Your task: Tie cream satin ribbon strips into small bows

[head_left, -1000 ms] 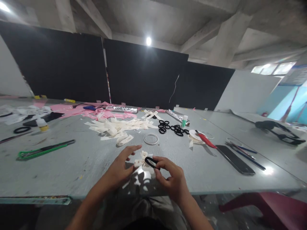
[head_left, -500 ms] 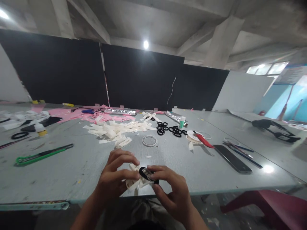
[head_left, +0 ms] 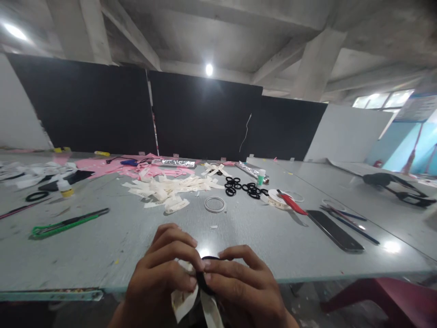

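Close to the table's front edge, both my hands meet around a black ring (head_left: 204, 284). My left hand (head_left: 162, 273) pinches the ring's left side, along with a cream printed ribbon (head_left: 184, 304) whose ends hang below the fingers. On the other side, the fingers of my right hand (head_left: 244, 282) are closed on the ring and cover much of it. How the ribbon passes around the ring is hidden by the fingers. Ahead of the hands lie a white ring-shaped roll (head_left: 215, 204) and a pile of cream ribbon strips (head_left: 170, 189).
Several black rings (head_left: 253, 190) lie beyond the hands, near a glue stick (head_left: 261, 177). To the right are a ribbon spool (head_left: 277, 200), a red-handled tool (head_left: 292, 203) and a phone (head_left: 335, 230). A green cutter (head_left: 70, 224) lies left. A red stool (head_left: 378, 298) stands below the table.
Both hands have drawn closer to my body and nearer each other, bringing the black ring and ribbon along. The ribbon ends now hang lower. The view has tilted slightly.
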Available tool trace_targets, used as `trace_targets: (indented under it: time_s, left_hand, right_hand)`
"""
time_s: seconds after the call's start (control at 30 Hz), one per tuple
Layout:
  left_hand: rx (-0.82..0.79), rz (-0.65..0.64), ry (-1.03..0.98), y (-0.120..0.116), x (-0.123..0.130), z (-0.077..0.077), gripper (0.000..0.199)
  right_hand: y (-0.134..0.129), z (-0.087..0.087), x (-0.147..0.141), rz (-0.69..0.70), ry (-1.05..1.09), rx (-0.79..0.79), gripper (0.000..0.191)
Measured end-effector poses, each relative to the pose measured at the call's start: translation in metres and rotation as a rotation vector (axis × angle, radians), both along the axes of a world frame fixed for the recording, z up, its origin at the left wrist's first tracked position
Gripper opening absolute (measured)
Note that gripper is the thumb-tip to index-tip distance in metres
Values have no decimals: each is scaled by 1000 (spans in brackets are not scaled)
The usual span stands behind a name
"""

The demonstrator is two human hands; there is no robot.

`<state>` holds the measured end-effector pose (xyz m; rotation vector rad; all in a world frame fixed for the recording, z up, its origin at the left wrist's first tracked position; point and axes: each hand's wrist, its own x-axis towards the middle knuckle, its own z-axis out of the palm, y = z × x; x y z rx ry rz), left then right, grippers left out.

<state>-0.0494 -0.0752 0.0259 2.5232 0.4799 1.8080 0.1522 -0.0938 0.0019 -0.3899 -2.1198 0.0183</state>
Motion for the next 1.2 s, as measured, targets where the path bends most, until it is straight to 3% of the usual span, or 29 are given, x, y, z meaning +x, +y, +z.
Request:
trace_targets:
  time_s: [0.2,0.43,0.6,0.73,0.9,1.07,1.2]
  left_hand:
    - [-103,-58,-26,-1,-4,-3,24]
    - [-30,126,212,-4,-12,0,10]
    - [-89,221,213,-1,-18,-14,13]
    - [-100,240,289,8,-26,-26,19]
    - [-136,230,238,21,-27,-34,17]
    - [-327,195,160,40,-22,-44,11]
    - [-503,176,90,65,-12,-36,19]
  right_hand:
    - [-1,1,-2,39,-1,1,34]
    - [1,3,-5,-36,-19,-63,38]
    - [7,-7,-12,-106,14,-177,40]
    - [12,-15,-17,-134,10,-307,40]
    - [25,-26,-19,-116,0,-383,36]
    - [39,-33,-17,-163,36,-351,34]
    - [64,-12,-12,-227,218,-245,33]
